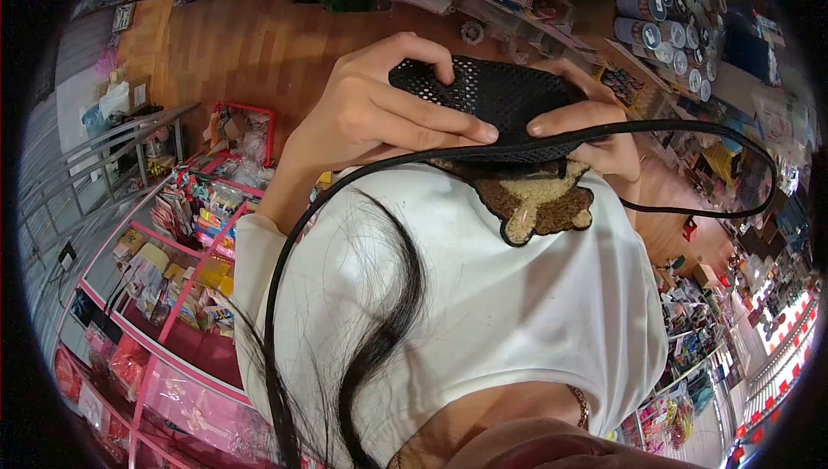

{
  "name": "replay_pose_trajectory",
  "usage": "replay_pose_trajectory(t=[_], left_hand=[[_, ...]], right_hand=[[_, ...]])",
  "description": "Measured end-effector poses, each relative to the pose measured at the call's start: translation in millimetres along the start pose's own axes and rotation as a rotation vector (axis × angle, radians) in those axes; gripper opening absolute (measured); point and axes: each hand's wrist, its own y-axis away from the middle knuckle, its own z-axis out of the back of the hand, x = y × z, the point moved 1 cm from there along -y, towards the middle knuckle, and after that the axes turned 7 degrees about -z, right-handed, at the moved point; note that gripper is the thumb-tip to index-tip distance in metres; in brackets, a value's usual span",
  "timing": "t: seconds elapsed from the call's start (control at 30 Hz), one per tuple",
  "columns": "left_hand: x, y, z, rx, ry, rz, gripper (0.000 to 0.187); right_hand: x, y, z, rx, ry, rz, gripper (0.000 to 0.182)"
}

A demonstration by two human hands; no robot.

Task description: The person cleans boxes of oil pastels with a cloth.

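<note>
A black mesh pouch (513,94) with small round holes is held up in front of my chest, between both hands. My left hand (379,107) grips its left end, one finger hooked over the top edge and the others lying along the near side. At the right end, my right hand (595,119) pinches it, thumb on the near face and fingers partly hidden behind. A black cord (681,125) passes along the pouch's lower edge, loops out to the right and hangs down at the left. Below the pouch, a brown bear patch (543,206) shows on my white shirt (483,305).
Pink-framed shelves (159,339) with packaged goods stand at the left, near a grey metal railing (112,145). Wooden flooring (250,46) lies ahead. Several round containers (647,33) are stacked at the upper right, and more stocked shelves (690,339) are at the lower right.
</note>
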Motion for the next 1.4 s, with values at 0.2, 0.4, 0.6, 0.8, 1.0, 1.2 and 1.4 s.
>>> replay_pose_trajectory(t=[0.2, 0.4, 0.6, 0.8, 1.0, 1.2, 1.4], left_hand=[[-2, -1, 2, 0.016, -0.008, 0.012, 0.023], [-4, -1, 2, 0.031, -0.015, 0.031, 0.024], [-4, 1, 1, 0.014, -0.025, 0.015, 0.023], [-6, -4, -3, 0.021, -0.049, 0.016, 0.024], [-5, -6, -5, 0.029, -0.052, 0.018, 0.027], [-6, -6, -4, 0.026, -0.077, 0.046, 0.023], [18, -8, -14, -0.094, 0.023, 0.403, 0.024]], right_hand=[[3, 0, 0, -0.007, 0.021, -0.009, 0.037], [4, 0, -1, -0.005, 0.004, -0.015, 0.034], [3, -1, 2, 0.051, 0.044, 0.024, 0.022], [0, 8, 5, 0.038, 0.005, -0.021, 0.029], [3, 16, 4, -0.004, -0.15, -0.161, 0.037], [-2, 12, 10, 0.031, 0.108, 0.024, 0.039], [-23, 1, 9, -0.174, -0.063, -0.257, 0.05]])
